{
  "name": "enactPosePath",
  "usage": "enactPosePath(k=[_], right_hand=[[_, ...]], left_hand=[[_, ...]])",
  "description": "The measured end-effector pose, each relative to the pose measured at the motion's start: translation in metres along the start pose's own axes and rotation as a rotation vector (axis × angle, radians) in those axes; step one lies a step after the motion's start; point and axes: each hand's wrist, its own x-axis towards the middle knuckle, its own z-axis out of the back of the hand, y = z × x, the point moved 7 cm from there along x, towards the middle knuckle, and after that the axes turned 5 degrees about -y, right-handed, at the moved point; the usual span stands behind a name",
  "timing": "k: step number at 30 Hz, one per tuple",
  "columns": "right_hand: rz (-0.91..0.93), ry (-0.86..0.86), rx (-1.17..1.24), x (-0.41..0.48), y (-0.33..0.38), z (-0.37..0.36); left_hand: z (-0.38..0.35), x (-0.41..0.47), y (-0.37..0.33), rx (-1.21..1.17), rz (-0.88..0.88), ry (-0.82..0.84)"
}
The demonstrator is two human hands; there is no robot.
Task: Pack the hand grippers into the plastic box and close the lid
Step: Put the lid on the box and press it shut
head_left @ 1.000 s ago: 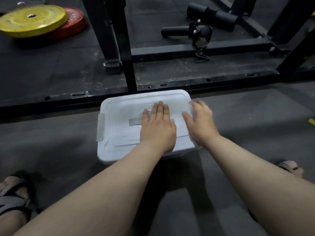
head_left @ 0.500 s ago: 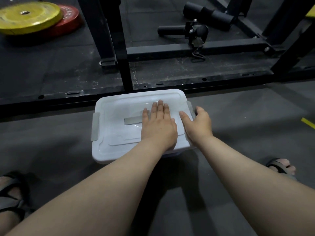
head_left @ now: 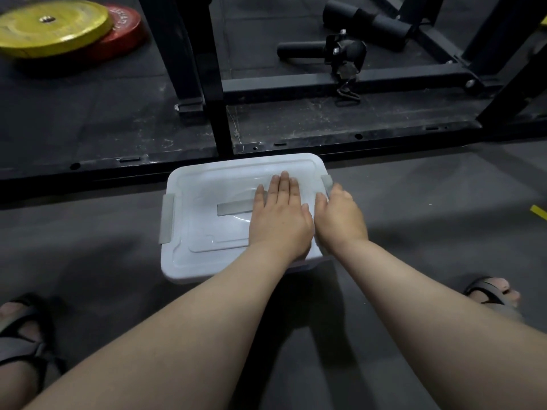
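The white plastic box (head_left: 207,232) sits on the grey floor with its lid on; the hand grippers are hidden from view. My left hand (head_left: 279,220) lies flat on the right half of the lid, fingers together, covering the end of the grey lid handle (head_left: 233,208). My right hand (head_left: 340,220) is curled over the box's right edge, with its fingers wrapped down on the grey right latch (head_left: 326,183). The grey left latch (head_left: 166,220) lies against the box's left side, untouched.
A black rack upright (head_left: 213,84) and its base rail (head_left: 325,143) stand just behind the box. A yellow plate (head_left: 50,28) and a red plate (head_left: 124,31) lie far left. Black padded rollers (head_left: 364,22) lie far right. My sandalled feet (head_left: 20,344) (head_left: 491,291) flank my arms.
My right hand slid from the lid's right part to its right edge and curled its fingers down over the latch. My left hand stayed flat on the lid.
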Motion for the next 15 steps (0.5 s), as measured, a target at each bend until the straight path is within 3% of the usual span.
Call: enactPosePath(k=[5,11,15], right_hand=[[0.069,0.137,-0.042,-0.005,0.004,-0.004],[0.057,0.110,-0.020,-0.010,0.005,0.000],[0.057,0.136,-0.024,-0.012,0.008,0.001]], left_hand=[[0.009,-0.019,0.021,-0.049,-0.071,-0.033],[0.022,-0.065,0.103,-0.054,0.303,-0.120],[0.020,-0.093,0.119,-0.059,0.303,-0.183]])
